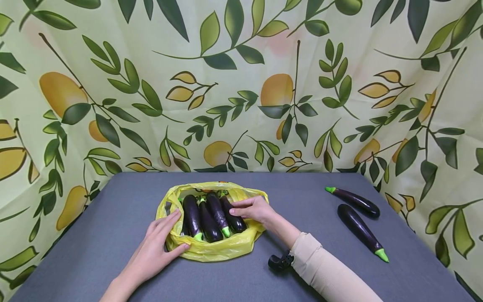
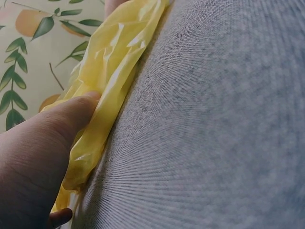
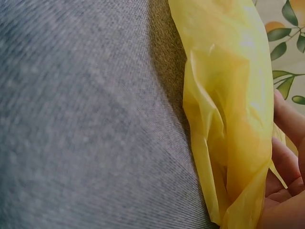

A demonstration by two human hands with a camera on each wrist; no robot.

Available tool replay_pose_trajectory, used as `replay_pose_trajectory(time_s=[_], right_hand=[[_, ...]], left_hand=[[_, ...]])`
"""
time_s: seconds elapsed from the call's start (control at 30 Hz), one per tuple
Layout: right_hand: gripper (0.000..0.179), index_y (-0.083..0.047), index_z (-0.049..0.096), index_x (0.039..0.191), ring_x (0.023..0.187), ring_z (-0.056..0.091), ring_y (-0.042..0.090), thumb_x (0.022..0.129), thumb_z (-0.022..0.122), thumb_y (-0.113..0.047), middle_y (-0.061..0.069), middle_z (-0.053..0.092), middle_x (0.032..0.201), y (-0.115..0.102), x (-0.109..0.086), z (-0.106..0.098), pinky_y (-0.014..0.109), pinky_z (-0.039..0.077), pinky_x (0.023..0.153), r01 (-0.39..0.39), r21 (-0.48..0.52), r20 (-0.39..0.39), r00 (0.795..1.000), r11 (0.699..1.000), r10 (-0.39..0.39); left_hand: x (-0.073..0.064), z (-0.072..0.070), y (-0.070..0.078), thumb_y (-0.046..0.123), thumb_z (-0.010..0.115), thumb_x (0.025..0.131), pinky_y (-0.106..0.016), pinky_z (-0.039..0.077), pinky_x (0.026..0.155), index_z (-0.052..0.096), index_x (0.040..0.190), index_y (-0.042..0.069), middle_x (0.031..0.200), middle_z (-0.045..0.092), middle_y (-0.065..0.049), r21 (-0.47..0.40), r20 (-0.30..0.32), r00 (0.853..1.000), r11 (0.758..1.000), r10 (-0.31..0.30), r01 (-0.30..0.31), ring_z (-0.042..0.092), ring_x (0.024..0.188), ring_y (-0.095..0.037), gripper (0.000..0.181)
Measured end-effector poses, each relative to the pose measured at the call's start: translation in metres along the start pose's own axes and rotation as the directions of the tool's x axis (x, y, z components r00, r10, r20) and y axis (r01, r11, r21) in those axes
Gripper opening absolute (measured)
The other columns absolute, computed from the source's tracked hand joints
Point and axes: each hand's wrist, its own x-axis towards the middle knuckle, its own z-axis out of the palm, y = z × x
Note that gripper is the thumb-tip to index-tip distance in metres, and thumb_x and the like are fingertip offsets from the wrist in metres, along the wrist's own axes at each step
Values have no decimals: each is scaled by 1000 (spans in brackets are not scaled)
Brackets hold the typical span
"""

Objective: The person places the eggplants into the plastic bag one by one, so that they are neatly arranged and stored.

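Observation:
An open yellow plastic bag [image 1: 226, 250] lies on the table with several dark purple eggplants [image 1: 193, 216] side by side in it, their green stem ends showing. My left hand [image 1: 160, 239] rests against the bag's left side, fingers extended over the rim and thumb on the front edge. In the left wrist view, the thumb [image 2: 71, 114] presses the yellow plastic. My right hand [image 1: 254, 209] reaches over the bag's right rim and holds the rightmost eggplant [image 1: 237, 222] between thumb and fingers. In the right wrist view, the bag [image 3: 233, 109] hides that eggplant.
Two more eggplants lie at the right on the grey table [image 1: 302, 197]: one farther back [image 1: 354, 201], one nearer [image 1: 358, 228]. A black device [image 1: 279, 262] sits by the right sleeve. A leaf-and-fruit patterned cloth [image 1: 241, 105] stands behind and at both sides.

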Motion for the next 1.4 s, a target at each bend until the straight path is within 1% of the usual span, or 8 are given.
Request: replay_pose_trajectory(time_s=[0.17,0.3,0.5,0.6,0.73,0.9,1.13,1.4], right_hand=[[31,3,73,113,93,67,18,86,78,-13,12,70,110,-1,-1,-1,32,55,82,-5,36,34,999,999,4],[32,5,71,115,96,66,17,86,76,-8,12,70,113,-1,-1,-3,31,54,84,-15,66,62,998,998,11],[35,5,70,117,95,66,17,84,77,-7,13,69,114,2,-2,-7,32,54,84,-33,130,49,998,991,26],[36,6,69,117,95,66,18,85,77,-7,14,69,114,2,-2,-8,33,54,84,-29,146,51,998,989,22],[37,11,66,118,92,67,19,86,76,-7,15,70,108,1,-2,-8,34,54,83,-20,174,59,998,985,9],[38,16,61,120,89,68,22,90,71,-5,20,70,106,-1,-3,-12,37,55,84,-17,205,70,998,979,3],[37,19,57,122,94,67,24,92,66,-1,25,67,109,-1,-5,-15,38,53,87,-22,240,71,997,971,5],[37,18,58,122,101,65,28,92,67,-2,27,64,114,-2,-8,-17,39,52,89,-15,234,77,997,972,-3]], left_hand=[[0,0,-1,52,76,82,-57,40,94,43,150,15,151,42,-4,-1,9,1000,1000,3,-3,41,124,-27,85],[1,0,-1,53,75,82,-58,40,95,43,150,15,152,41,-5,-2,17,1000,1000,-3,3,41,125,-29,85],[1,2,0,55,73,83,-58,39,97,42,150,14,152,41,-5,3,29,1000,1000,1,-1,41,127,-30,85],[2,2,0,56,73,83,-57,39,97,42,150,15,152,41,-4,2,32,1000,1000,-2,2,41,126,-30,84],[2,2,1,56,73,83,-57,39,97,43,150,15,152,41,-3,3,32,999,1000,-4,4,42,125,-29,84],[2,1,2,57,72,83,-57,40,96,43,150,15,152,41,-3,4,38,999,1000,-8,8,43,125,-29,84],[1,0,2,57,72,83,-58,39,96,42,150,15,152,40,-4,1,45,999,1000,-20,20,42,126,-30,84],[0,0,3,58,71,84,-60,40,95,42,150,16,153,39,-4,3,50,998,999,-39,39,42,127,-31,84]])
